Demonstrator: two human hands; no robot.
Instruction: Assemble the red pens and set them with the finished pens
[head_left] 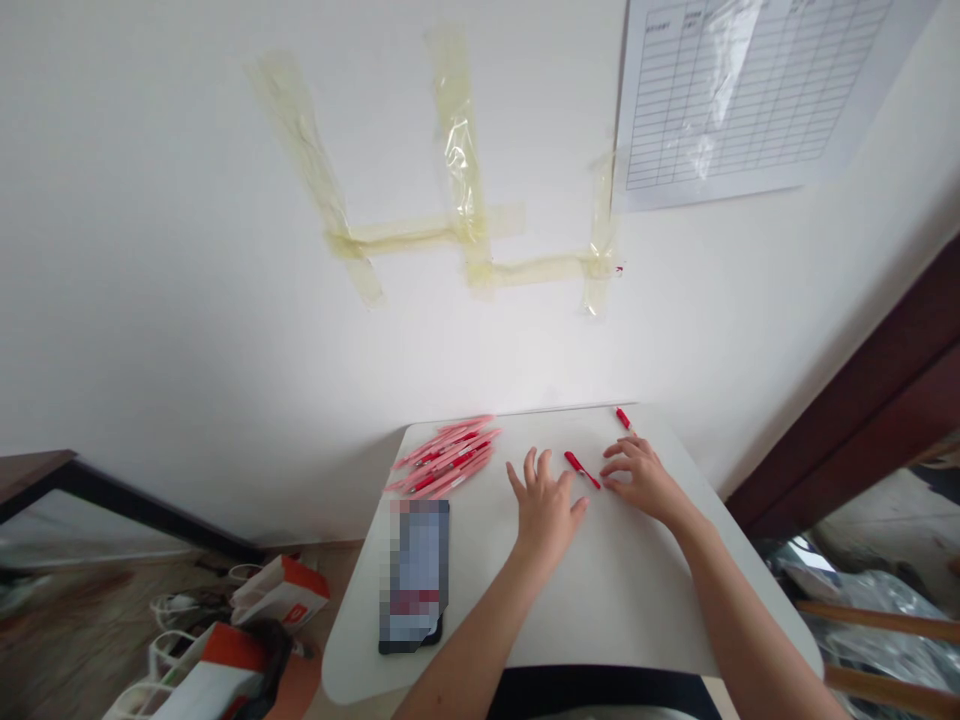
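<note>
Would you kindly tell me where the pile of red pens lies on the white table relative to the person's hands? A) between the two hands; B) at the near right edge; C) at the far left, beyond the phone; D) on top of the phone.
C: the pile of red pens lies at the table's far left, beyond the phone, left of the left hand.

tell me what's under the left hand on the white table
The left hand lies flat, fingers spread, on the white table. Anything beneath the palm is covered. A red pen lies just beyond its fingers, not under it.
</note>
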